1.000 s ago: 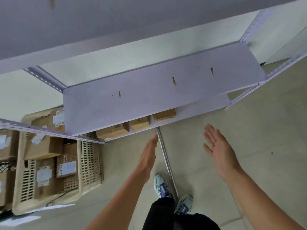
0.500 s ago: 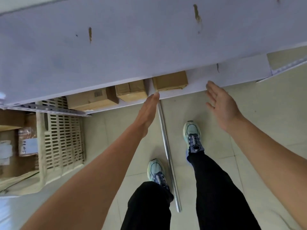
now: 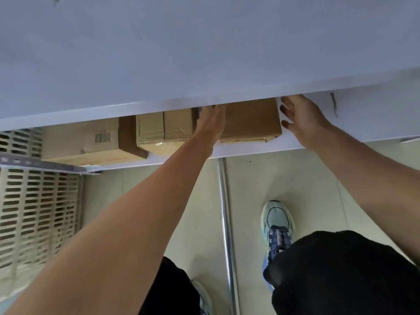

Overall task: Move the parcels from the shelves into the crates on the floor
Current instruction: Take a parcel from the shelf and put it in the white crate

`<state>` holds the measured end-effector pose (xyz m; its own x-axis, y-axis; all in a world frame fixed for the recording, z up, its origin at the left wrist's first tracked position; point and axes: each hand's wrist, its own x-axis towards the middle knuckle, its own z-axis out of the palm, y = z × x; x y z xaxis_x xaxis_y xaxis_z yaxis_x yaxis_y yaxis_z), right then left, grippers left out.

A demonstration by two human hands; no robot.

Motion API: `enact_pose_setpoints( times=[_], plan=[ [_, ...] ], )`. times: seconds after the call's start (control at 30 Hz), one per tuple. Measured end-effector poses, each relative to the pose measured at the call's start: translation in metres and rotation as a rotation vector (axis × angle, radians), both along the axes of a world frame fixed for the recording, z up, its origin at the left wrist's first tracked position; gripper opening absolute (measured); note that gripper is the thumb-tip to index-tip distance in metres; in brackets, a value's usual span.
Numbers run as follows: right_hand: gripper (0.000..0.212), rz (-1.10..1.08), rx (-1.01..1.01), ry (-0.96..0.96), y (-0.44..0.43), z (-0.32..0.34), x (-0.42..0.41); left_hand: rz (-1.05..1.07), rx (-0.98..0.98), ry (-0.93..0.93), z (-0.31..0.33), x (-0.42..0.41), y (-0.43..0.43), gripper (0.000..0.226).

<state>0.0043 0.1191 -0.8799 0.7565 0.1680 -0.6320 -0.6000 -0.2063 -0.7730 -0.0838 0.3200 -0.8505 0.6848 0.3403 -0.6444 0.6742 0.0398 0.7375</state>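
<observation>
Far left of the frame is the slatted crate [image 3: 38,212] on the floor. On the lower shelf [image 3: 341,133] sit the barcode parcel [image 3: 86,139], then the taped parcel [image 3: 163,128]. My left hand [image 3: 211,123] lies flat, fingers straight, on the left end of the right-hand parcel [image 3: 250,120], fingertips hidden under the upper shelf [image 3: 204,53]. That parcel's long axis runs across the frame, so both hands bracket its ends. My right hand [image 3: 302,117] is spread wide, holding nothing, just beside the right end. I'd guess it closes in next.
</observation>
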Motion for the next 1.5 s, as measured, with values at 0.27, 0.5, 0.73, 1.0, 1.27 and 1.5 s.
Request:
enact_pose_setpoints(
  times=[0.27, 0.5, 0.73, 1.0, 1.27, 1.5],
  plan=[
    [0.049, 0.212, -0.041, -0.033, 0.017, -0.03, 0.032, 0.14, -0.075, 0.073, -0.051, 0.038, 0.015, 0.071],
    [0.052, 0.055, 0.126, -0.152, -0.003, -0.025, 0.031, 0.129, -0.132, -0.134, -0.054, 0.029, 0.019, 0.062],
    [0.054, -0.05, 0.238, -0.235, -0.013, -0.021, 0.021, 0.115, -0.183, -0.33, -0.043, 0.024, 0.016, 0.059],
    [0.062, -0.032, 0.131, -0.178, -0.016, -0.036, 0.004, 0.131, -0.172, -0.198, -0.048, 0.011, 0.017, 0.071],
    [0.06, -0.091, 0.09, -0.154, -0.017, -0.021, 0.014, 0.165, -0.194, -0.282, -0.047, 0.006, 0.022, 0.063],
    [0.075, -0.244, 0.198, -0.186, -0.006, -0.03, -0.005, 0.191, -0.304, -0.321, -0.056, -0.007, 0.016, 0.069]
  ],
)
